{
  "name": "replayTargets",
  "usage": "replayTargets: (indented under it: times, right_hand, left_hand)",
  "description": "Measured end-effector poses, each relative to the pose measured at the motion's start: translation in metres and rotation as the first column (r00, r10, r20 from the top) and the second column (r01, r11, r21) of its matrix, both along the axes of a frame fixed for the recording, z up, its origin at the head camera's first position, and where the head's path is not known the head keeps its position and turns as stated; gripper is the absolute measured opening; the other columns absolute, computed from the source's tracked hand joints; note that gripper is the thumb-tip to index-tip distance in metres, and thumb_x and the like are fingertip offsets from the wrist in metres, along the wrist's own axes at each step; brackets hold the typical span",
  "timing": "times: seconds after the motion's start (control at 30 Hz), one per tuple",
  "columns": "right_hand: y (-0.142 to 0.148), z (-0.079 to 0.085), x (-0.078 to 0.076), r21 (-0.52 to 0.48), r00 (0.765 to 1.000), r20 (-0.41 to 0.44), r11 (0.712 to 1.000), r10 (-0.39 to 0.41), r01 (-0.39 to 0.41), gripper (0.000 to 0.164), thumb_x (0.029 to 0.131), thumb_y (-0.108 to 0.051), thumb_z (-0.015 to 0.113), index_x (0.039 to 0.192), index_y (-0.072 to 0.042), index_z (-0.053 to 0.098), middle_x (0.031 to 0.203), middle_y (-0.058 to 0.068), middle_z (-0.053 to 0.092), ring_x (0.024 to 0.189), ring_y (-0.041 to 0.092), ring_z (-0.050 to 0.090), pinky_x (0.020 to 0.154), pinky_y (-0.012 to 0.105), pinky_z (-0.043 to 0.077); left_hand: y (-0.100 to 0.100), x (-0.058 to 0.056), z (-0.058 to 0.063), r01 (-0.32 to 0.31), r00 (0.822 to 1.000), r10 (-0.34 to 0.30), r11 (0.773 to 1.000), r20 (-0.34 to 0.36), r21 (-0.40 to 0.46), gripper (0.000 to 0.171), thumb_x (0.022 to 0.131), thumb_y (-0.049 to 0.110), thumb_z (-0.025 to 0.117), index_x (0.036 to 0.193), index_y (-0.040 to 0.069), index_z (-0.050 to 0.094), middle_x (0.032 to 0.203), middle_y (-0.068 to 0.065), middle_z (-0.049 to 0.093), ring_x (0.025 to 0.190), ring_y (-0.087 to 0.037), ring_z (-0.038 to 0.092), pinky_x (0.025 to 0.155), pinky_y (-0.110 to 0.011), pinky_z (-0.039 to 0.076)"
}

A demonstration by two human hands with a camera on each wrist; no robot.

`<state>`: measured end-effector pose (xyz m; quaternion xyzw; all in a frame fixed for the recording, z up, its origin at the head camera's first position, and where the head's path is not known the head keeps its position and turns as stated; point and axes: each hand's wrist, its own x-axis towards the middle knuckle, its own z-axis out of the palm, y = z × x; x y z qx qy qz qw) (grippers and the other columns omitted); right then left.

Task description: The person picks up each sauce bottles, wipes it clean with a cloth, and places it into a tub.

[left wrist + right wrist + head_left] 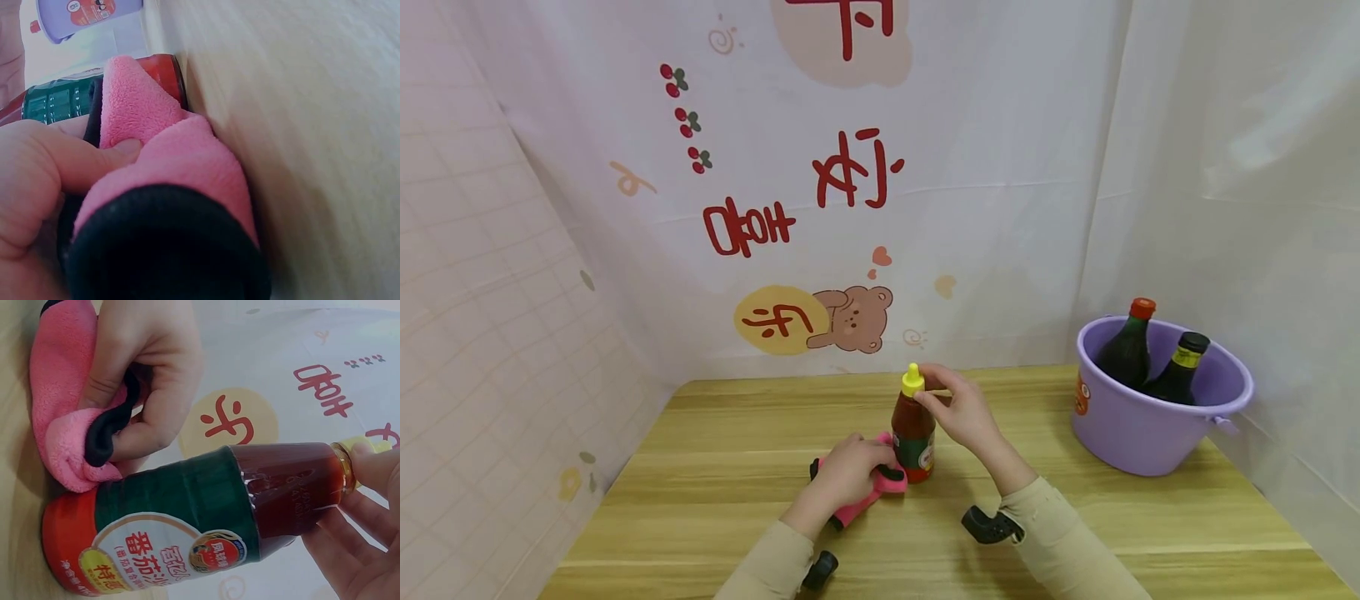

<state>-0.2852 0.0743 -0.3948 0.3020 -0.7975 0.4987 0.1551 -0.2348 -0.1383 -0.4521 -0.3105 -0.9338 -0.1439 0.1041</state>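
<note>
A ketchup bottle [914,433] with a green and red label and yellow cap [913,382] stands upright on the wooden table. My right hand [957,407] pinches it at the cap and neck, thumb on the near side. In my left hand [850,473] is a folded pink cloth [62,375] with black edging, gripped between thumb and fingers. The cloth's folded end lies against the lower side of the bottle in the right wrist view. Seen from the left wrist, the pink cloth [169,150] covers part of the bottle [59,99].
A purple bucket [1138,437] stands at the table's right side. Inside it lean a dark bottle with a red cap [1126,350] and another with a black cap [1176,375]. A printed white curtain [1000,208] hangs behind the table [737,433].
</note>
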Motion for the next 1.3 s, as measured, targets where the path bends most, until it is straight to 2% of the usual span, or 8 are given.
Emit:
replayTargets:
  times: [0.17, 0.27, 0.5, 0.67, 0.8, 0.93, 1.13, 1.3]
  right_hand:
    - [0.000, 0.001, 0.000, -0.004, 1.000, 0.009, 1.000, 0.015, -0.015, 0.038, 0.088, -0.005, 0.074, 0.124, -0.008, 0.064, 0.110, 0.006, 0.068, 0.099, 0.023, 0.067, 0.081, 0.040, 0.057]
    - [-0.002, 0.001, 0.000, 0.006, 1.000, -0.012, 1.000, 0.005, -0.005, 0.044, 0.086, -0.008, 0.077, 0.127, -0.007, 0.062, 0.111, 0.007, 0.068, 0.099, 0.025, 0.067, 0.082, 0.043, 0.057]
    - [-0.007, 0.005, 0.001, 0.084, 0.990, -0.080, 0.989, -0.119, 0.125, 0.051, 0.079, -0.020, 0.085, 0.123, -0.009, 0.062, 0.106, 0.005, 0.066, 0.091, 0.022, 0.066, 0.077, 0.040, 0.057]
    - [-0.009, 0.007, 0.003, 0.130, 0.975, -0.126, 0.972, -0.181, 0.197, 0.045, 0.077, -0.026, 0.087, 0.113, -0.013, 0.063, 0.094, -0.001, 0.063, 0.078, 0.015, 0.065, 0.068, 0.032, 0.056]
    - [-0.009, 0.006, 0.003, 0.147, 0.970, -0.138, 0.964, -0.200, 0.220, 0.041, 0.079, -0.026, 0.085, 0.111, -0.014, 0.062, 0.093, -0.002, 0.063, 0.076, 0.012, 0.067, 0.064, 0.028, 0.056]
    - [-0.006, 0.006, 0.001, 0.113, 0.983, -0.104, 0.980, -0.151, 0.163, 0.039, 0.082, -0.017, 0.083, 0.114, -0.010, 0.062, 0.097, 0.002, 0.064, 0.081, 0.017, 0.067, 0.068, 0.030, 0.058]
    - [0.005, 0.007, -0.006, 0.075, 0.999, -0.009, 0.996, -0.039, 0.040, 0.039, 0.086, -0.007, 0.076, 0.123, -0.005, 0.062, 0.109, 0.010, 0.065, 0.095, 0.027, 0.067, 0.076, 0.039, 0.058]
    - [0.012, 0.008, -0.011, 0.089, 1.000, 0.013, 0.996, 0.017, -0.018, 0.041, 0.089, -0.004, 0.072, 0.128, -0.001, 0.061, 0.116, 0.015, 0.065, 0.100, 0.032, 0.067, 0.081, 0.046, 0.057]
  left_hand:
    - [-0.001, 0.000, -0.002, 0.002, 1.000, -0.001, 1.000, -0.004, 0.017, 0.029, 0.079, -0.009, 0.069, 0.089, 0.018, 0.075, 0.089, 0.010, 0.070, 0.072, -0.011, 0.052, 0.070, -0.026, 0.041]
    - [-0.004, 0.000, -0.003, -0.013, 1.000, 0.012, 0.999, 0.026, 0.042, 0.031, 0.077, -0.009, 0.069, 0.090, 0.019, 0.075, 0.088, 0.011, 0.070, 0.073, -0.011, 0.051, 0.069, -0.026, 0.042]
    - [-0.012, -0.001, -0.001, -0.048, 0.995, 0.041, 0.996, 0.086, 0.081, 0.040, 0.074, -0.013, 0.067, 0.094, 0.021, 0.074, 0.090, 0.012, 0.070, 0.080, -0.013, 0.058, 0.075, -0.032, 0.049]
    - [-0.020, 0.001, 0.005, -0.031, 0.999, 0.026, 0.993, 0.044, 0.113, 0.039, 0.071, -0.015, 0.066, 0.092, 0.018, 0.073, 0.089, 0.009, 0.070, 0.082, -0.015, 0.061, 0.080, -0.037, 0.051]
    - [-0.027, 0.000, 0.012, -0.027, 1.000, 0.026, 0.989, 0.007, 0.146, 0.036, 0.071, -0.014, 0.066, 0.090, 0.016, 0.071, 0.087, 0.007, 0.070, 0.081, -0.016, 0.063, 0.078, -0.037, 0.053]
    - [-0.031, -0.002, 0.023, -0.032, 0.999, 0.036, 0.978, -0.017, 0.208, 0.035, 0.073, -0.014, 0.067, 0.090, 0.016, 0.070, 0.088, 0.005, 0.070, 0.083, -0.016, 0.065, 0.076, -0.035, 0.055]
    - [-0.030, -0.007, 0.049, -0.012, 0.993, 0.052, 0.941, -0.108, 0.338, 0.033, 0.078, -0.012, 0.072, 0.087, 0.019, 0.068, 0.088, 0.008, 0.070, 0.086, -0.013, 0.065, 0.087, -0.038, 0.051]
    - [-0.018, -0.009, 0.074, 0.026, 0.981, 0.050, 0.923, -0.185, 0.385, 0.030, 0.081, -0.010, 0.072, 0.091, 0.018, 0.071, 0.099, 0.006, 0.072, 0.105, -0.018, 0.064, 0.095, -0.041, 0.047]
